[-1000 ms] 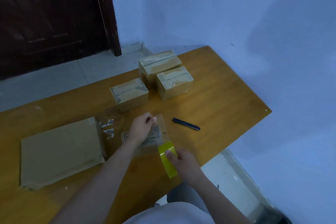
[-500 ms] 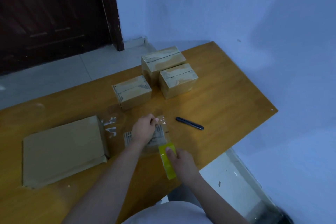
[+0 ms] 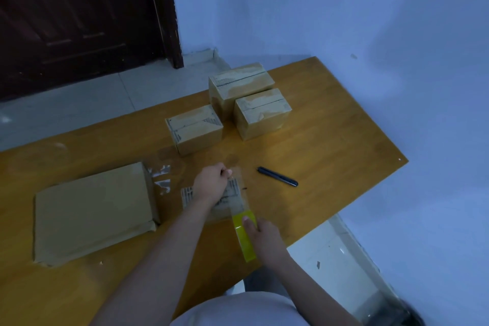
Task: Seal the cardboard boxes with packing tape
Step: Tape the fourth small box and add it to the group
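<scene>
Bare forearms (image 3: 164, 254), pale top (image 3: 238, 309)

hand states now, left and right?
Left hand: pinching the free end of the clear tape.
Right hand: holding the yellow tape roll.

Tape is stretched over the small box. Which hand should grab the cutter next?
Right, probably. The cutter lies on the table to the right of the box, nearer the right hand. The left hand pinches the tape end.

Head view, down onto table (image 3: 330, 140)
</scene>
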A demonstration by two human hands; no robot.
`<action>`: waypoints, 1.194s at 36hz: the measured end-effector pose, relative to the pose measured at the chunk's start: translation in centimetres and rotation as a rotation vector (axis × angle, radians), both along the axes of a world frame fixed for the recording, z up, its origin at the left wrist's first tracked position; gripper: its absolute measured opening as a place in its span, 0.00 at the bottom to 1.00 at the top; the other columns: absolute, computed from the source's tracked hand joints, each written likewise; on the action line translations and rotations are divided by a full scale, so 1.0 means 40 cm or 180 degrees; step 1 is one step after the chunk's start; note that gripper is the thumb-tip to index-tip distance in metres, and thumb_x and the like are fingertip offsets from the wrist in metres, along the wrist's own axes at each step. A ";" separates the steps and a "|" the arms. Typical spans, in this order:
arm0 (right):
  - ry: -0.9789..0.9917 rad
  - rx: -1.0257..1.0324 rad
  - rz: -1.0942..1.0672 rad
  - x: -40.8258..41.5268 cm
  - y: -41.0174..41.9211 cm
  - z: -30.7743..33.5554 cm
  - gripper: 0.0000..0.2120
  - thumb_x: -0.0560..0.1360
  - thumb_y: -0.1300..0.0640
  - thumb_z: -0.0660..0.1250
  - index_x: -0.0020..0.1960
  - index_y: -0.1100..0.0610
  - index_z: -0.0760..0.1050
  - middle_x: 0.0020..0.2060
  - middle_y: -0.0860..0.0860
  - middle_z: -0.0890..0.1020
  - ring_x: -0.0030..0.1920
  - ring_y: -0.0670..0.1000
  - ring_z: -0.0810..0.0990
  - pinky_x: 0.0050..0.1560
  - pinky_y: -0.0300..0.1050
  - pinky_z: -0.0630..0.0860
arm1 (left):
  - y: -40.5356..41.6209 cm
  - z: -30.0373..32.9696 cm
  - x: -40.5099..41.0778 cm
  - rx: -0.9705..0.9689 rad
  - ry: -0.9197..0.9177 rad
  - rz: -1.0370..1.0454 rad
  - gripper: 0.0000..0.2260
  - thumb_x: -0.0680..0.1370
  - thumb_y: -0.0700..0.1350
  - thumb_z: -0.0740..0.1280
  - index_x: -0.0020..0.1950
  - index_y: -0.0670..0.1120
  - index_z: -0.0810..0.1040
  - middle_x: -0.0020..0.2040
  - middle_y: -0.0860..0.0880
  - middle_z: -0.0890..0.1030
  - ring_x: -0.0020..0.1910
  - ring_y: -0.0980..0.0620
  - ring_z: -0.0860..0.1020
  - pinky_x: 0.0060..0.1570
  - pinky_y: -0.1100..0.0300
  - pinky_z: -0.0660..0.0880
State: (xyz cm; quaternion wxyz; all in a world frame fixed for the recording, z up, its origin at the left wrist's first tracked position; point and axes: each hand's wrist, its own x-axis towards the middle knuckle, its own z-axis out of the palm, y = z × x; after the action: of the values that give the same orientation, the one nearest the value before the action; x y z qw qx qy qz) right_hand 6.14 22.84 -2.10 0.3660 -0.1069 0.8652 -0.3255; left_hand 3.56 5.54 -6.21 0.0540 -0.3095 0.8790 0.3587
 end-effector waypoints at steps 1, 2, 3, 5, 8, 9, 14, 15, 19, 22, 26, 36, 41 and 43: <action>-0.0019 -0.0020 -0.0017 0.001 0.001 -0.002 0.21 0.81 0.48 0.55 0.31 0.53 0.61 0.26 0.47 0.64 0.26 0.43 0.62 0.26 0.34 0.58 | -0.001 0.001 -0.002 0.0048 -0.0025 0.0017 0.10 0.81 0.49 0.60 0.45 0.45 0.74 0.41 0.47 0.77 0.42 0.47 0.76 0.40 0.54 0.73; -0.0047 -0.0038 -0.0028 0.001 0.002 -0.006 0.21 0.81 0.48 0.55 0.31 0.53 0.61 0.26 0.47 0.64 0.26 0.43 0.62 0.25 0.33 0.59 | -0.002 0.001 -0.003 0.0101 -0.0056 0.0033 0.10 0.81 0.49 0.60 0.44 0.45 0.74 0.41 0.48 0.76 0.42 0.47 0.76 0.40 0.55 0.72; -0.0062 -0.0061 -0.0029 0.001 0.003 -0.007 0.21 0.81 0.48 0.55 0.31 0.53 0.62 0.26 0.47 0.64 0.26 0.43 0.62 0.25 0.33 0.59 | -0.003 0.003 -0.005 0.0157 -0.0081 0.0045 0.10 0.81 0.49 0.61 0.44 0.45 0.74 0.40 0.48 0.76 0.41 0.48 0.75 0.39 0.55 0.71; -0.0068 -0.0116 -0.0019 0.002 0.005 -0.009 0.21 0.81 0.49 0.55 0.31 0.53 0.62 0.26 0.47 0.64 0.25 0.42 0.62 0.24 0.32 0.59 | -0.007 0.009 -0.010 0.0271 -0.0124 0.0040 0.10 0.81 0.48 0.62 0.43 0.45 0.75 0.40 0.49 0.76 0.41 0.49 0.75 0.39 0.57 0.71; -0.0087 -0.0209 -0.0013 0.003 0.009 -0.012 0.20 0.81 0.50 0.56 0.31 0.53 0.62 0.25 0.46 0.64 0.21 0.41 0.64 0.24 0.30 0.60 | -0.020 0.009 -0.020 0.0437 -0.0222 -0.0016 0.09 0.79 0.47 0.64 0.42 0.45 0.78 0.42 0.48 0.78 0.43 0.49 0.76 0.41 0.58 0.71; -0.0083 -0.0228 0.0003 0.003 0.009 -0.013 0.20 0.81 0.50 0.56 0.31 0.53 0.62 0.25 0.46 0.64 0.21 0.41 0.64 0.24 0.30 0.60 | -0.024 0.010 -0.024 0.0477 -0.0290 -0.0043 0.08 0.78 0.47 0.65 0.42 0.45 0.78 0.43 0.47 0.79 0.44 0.49 0.75 0.43 0.59 0.70; -0.0010 -0.0220 0.0142 0.001 0.013 -0.027 0.21 0.81 0.49 0.55 0.31 0.53 0.61 0.25 0.46 0.64 0.21 0.42 0.64 0.25 0.32 0.59 | -0.040 0.029 -0.049 0.0711 -0.0952 -0.0121 0.10 0.78 0.47 0.66 0.54 0.43 0.81 0.55 0.45 0.78 0.50 0.48 0.75 0.46 0.58 0.71; -0.0009 -0.0230 0.0143 0.001 0.014 -0.028 0.20 0.81 0.50 0.55 0.31 0.53 0.61 0.25 0.46 0.64 0.22 0.42 0.64 0.25 0.33 0.59 | -0.045 0.031 -0.053 0.0760 -0.1147 -0.0108 0.13 0.78 0.48 0.66 0.58 0.43 0.79 0.57 0.45 0.77 0.51 0.48 0.75 0.47 0.57 0.71; -0.0028 -0.0255 0.0145 0.001 0.015 -0.038 0.20 0.81 0.49 0.55 0.32 0.53 0.62 0.26 0.47 0.65 0.26 0.42 0.64 0.27 0.34 0.60 | -0.056 0.025 -0.059 0.1133 -0.1415 0.0139 0.12 0.76 0.49 0.68 0.57 0.45 0.78 0.56 0.45 0.76 0.49 0.47 0.74 0.51 0.56 0.72; -0.0088 -0.0375 0.0101 -0.001 0.016 -0.039 0.19 0.81 0.49 0.56 0.33 0.53 0.63 0.26 0.47 0.66 0.26 0.42 0.64 0.27 0.33 0.60 | -0.043 0.015 -0.054 0.0887 -0.1298 0.0118 0.16 0.78 0.47 0.64 0.65 0.46 0.76 0.65 0.45 0.74 0.61 0.45 0.74 0.54 0.58 0.70; 0.0005 -0.0506 0.0087 -0.024 0.016 -0.036 0.22 0.81 0.50 0.58 0.29 0.53 0.59 0.24 0.47 0.62 0.23 0.42 0.61 0.26 0.35 0.57 | -0.004 -0.005 -0.024 -0.0036 -0.0484 0.0717 0.16 0.79 0.44 0.61 0.67 0.50 0.75 0.61 0.45 0.79 0.56 0.44 0.78 0.50 0.55 0.77; -0.0293 -0.1045 0.0102 -0.135 0.027 -0.032 0.15 0.79 0.50 0.62 0.36 0.54 0.71 0.24 0.42 0.70 0.26 0.40 0.69 0.31 0.35 0.66 | 0.082 -0.051 0.082 -0.1083 0.1286 -0.0021 0.13 0.79 0.48 0.58 0.52 0.44 0.80 0.49 0.46 0.78 0.50 0.44 0.74 0.49 0.49 0.71; -0.0534 -0.1224 0.0007 -0.184 0.034 -0.044 0.10 0.79 0.56 0.61 0.40 0.52 0.75 0.30 0.46 0.75 0.31 0.44 0.73 0.35 0.40 0.68 | 0.166 -0.068 0.102 -0.1141 0.1154 0.0201 0.21 0.81 0.52 0.54 0.60 0.42 0.80 0.57 0.46 0.78 0.57 0.48 0.70 0.56 0.51 0.73; -0.0610 -0.1194 0.0193 -0.193 0.050 -0.052 0.09 0.80 0.56 0.60 0.43 0.53 0.75 0.32 0.47 0.75 0.33 0.46 0.74 0.35 0.40 0.69 | 0.181 -0.068 0.102 -0.1117 0.1033 0.0209 0.22 0.81 0.53 0.52 0.62 0.42 0.79 0.59 0.46 0.77 0.60 0.50 0.67 0.58 0.51 0.72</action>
State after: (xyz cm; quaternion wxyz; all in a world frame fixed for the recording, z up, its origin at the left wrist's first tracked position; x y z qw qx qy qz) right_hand -1.57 24.82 -4.18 0.4300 -0.1677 0.7471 -0.4784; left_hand 7.63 12.78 -8.93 -0.1542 -0.2808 0.9145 0.2471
